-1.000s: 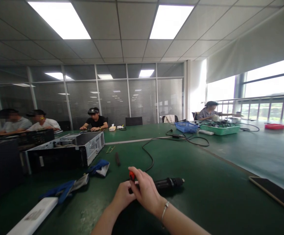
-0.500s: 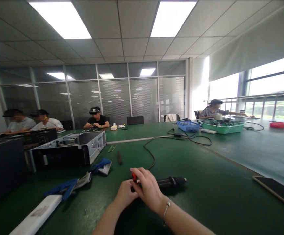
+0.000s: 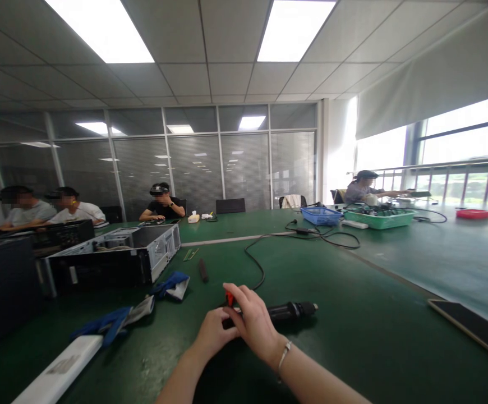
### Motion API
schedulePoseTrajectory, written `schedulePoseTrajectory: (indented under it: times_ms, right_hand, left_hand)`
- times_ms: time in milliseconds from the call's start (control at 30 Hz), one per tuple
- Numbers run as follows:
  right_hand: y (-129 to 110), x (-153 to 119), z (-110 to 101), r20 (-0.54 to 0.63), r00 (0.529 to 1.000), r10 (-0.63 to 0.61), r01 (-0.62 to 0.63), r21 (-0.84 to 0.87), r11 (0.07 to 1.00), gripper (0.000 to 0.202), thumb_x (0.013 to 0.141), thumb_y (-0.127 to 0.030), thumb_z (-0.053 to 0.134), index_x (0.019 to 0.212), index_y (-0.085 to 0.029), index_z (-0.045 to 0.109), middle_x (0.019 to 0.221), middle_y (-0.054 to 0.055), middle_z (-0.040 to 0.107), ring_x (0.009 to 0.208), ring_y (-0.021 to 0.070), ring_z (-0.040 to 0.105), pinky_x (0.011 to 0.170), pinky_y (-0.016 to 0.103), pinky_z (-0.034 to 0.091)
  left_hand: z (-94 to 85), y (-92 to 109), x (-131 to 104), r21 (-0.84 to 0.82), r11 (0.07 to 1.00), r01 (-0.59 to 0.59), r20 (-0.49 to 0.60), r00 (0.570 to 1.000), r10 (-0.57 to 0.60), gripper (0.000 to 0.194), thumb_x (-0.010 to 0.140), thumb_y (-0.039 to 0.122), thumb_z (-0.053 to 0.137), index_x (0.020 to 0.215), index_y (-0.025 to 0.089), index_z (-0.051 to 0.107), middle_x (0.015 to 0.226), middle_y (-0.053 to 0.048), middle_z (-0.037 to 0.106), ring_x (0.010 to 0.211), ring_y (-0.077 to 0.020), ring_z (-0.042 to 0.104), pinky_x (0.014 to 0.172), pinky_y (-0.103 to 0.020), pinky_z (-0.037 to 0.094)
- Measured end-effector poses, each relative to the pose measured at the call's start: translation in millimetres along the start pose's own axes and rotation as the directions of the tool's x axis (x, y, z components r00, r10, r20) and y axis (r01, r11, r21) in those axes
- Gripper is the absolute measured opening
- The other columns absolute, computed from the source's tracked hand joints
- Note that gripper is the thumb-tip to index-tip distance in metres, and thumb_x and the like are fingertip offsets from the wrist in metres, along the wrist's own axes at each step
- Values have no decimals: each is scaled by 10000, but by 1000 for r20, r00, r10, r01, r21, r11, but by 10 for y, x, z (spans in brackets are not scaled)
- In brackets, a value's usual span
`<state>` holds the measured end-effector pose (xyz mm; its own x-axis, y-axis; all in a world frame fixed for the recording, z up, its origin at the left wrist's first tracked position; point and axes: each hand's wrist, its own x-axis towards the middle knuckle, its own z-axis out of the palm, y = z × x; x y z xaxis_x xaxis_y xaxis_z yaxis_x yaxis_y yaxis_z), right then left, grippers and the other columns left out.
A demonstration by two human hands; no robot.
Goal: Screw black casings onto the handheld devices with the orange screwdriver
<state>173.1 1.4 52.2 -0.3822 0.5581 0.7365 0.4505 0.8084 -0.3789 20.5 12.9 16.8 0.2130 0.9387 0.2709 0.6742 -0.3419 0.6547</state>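
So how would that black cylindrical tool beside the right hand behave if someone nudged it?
The black cylindrical tool may roll, since its visible part looks round, though the right hand hides its other end. It's probably stiff: what shows runs straight, with no visible bend.

The black cylindrical plastic tool (image 3: 288,313) at lower centre looks smooth. Blue-and-grey cloth gloves (image 3: 115,322) at lower left look matt.
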Motion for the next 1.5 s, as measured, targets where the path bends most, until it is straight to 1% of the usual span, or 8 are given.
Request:
schedulePoseTrajectory:
  times_ms: [200, 433, 600, 800, 1033, 1200, 1333, 1500]
  right_hand:
    - [-49, 6, -15, 48, 997, -55, 52, 54, 997, 580, 868, -78, 456, 1399, -285, 353, 1051, 36, 608, 921, 173, 586, 856, 325, 496]
    - [-14, 2, 5, -24, 999, -41, 41, -5, 999, 491, 869, -140, 530, 1328, -292, 449, 994, 29, 612, 883, 172, 590, 808, 308, 491]
    - [-48, 8, -15, 38, 997, -67, 64, 88, 994, 524, 901, -101, 431, 1384, -295, 379, 1032, 29, 615, 901, 160, 587, 827, 294, 492]
    - [-37, -2, 4, -39, 998, -49, 51, 38, 998, 473, 877, -148, 513, 1328, -285, 464, 1009, 39, 599, 889, 170, 584, 815, 305, 500]
    - [-36, -6, -8, -1, 998, -62, 62, 82, 995, 521, 898, -109, 438, 1385, -286, 386, 1073, 52, 605, 924, 175, 584, 840, 318, 499]
    - [18, -14, 18, -50, 997, -64, 67, 67, 996, 459, 887, -154, 499, 1328, -276, 464, 1020, 49, 602, 898, 175, 587, 823, 315, 506]
    - [72, -7, 32, -10, 999, -45, 46, 176, 983, 485, 896, -114, 440, 1352, -279, 430, 1029, 41, 597, 885, 155, 591, 814, 292, 508]
    - [64, -4, 6, 30, 999, -36, 26, 292, 956, 509, 902, -118, 429, 1383, -273, 368, 1123, 52, 566, 988, 154, 576, 896, 306, 496]
  left_hand:
    - [22, -35, 13, 23, 1000, -18, -12, 1000, 18, 113, 707, 190, 602, 717, 126, 695, 741, -38, 697, 685, -187, 602, 623, -236, 418]
    - [42, -73, 16, 6, 999, -34, -24, 999, 34, 98, 694, 198, 622, 701, 126, 688, 710, -23, 678, 659, -172, 589, 608, -225, 402]
    - [52, -104, 32, 35, 999, -30, -33, 999, 31, 99, 696, 182, 607, 693, 116, 681, 720, -34, 683, 655, -170, 584, 608, -223, 403]
    - [54, -114, 34, 24, 999, -43, -30, 999, 44, 110, 692, 183, 610, 725, 122, 695, 730, -29, 693, 651, -171, 592, 602, -219, 407]
    - [27, -44, 7, -16, 998, -60, -21, 998, 60, 170, 694, 160, 608, 797, 119, 737, 747, -33, 701, 684, -182, 607, 627, -225, 419]
    - [46, -81, 7, -3, 998, -56, -10, 998, 56, 142, 707, 196, 646, 790, 116, 728, 763, -27, 697, 690, -176, 601, 624, -219, 411]
    - [55, -95, 1, 28, 998, -55, -16, 998, 55, 140, 716, 244, 681, 735, 108, 706, 752, -30, 687, 685, -173, 585, 617, -220, 403]
    - [66, -80, -21, 34, 998, -59, 6, 998, 59, 178, 736, 262, 680, 818, 113, 733, 771, -28, 698, 707, -185, 593, 658, -232, 418]
